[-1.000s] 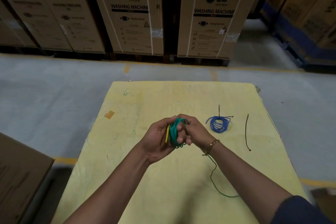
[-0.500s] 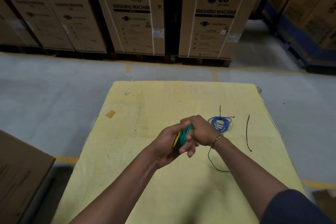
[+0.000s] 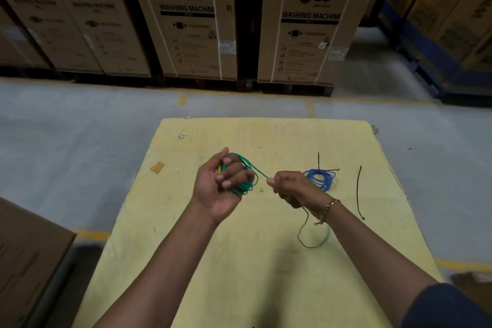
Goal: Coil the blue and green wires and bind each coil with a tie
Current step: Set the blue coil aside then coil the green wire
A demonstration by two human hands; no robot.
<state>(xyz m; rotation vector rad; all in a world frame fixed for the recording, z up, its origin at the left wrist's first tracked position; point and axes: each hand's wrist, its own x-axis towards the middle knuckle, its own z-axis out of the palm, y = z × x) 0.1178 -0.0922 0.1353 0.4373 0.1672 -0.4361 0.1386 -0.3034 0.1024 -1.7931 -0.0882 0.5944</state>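
At mid-frame the left hand (image 3: 219,189) curls its fingers round the green wire coil (image 3: 249,184), the right hand (image 3: 294,187) pinches its trailing strand, and right of centre the blue wire coil (image 3: 320,178), seemingly tied, lies on the yellow table (image 3: 261,269) near a loose black tie (image 3: 359,192).

flat yellow tabletop (image 3: 143,221) open at left and front, coiled blue wire (image 3: 320,178) just beyond right hand (image 3: 292,189), thin black tie (image 3: 359,192) further right, loose green wire (image 3: 311,247) looped below wrist

At frame centre, the left hand (image 3: 221,189) is gripping the green wire (image 3: 246,184) coil. The right hand (image 3: 291,186) is pinching its strand. The blue wire (image 3: 319,178) coil is lying on the worktop (image 3: 266,261) just behind.
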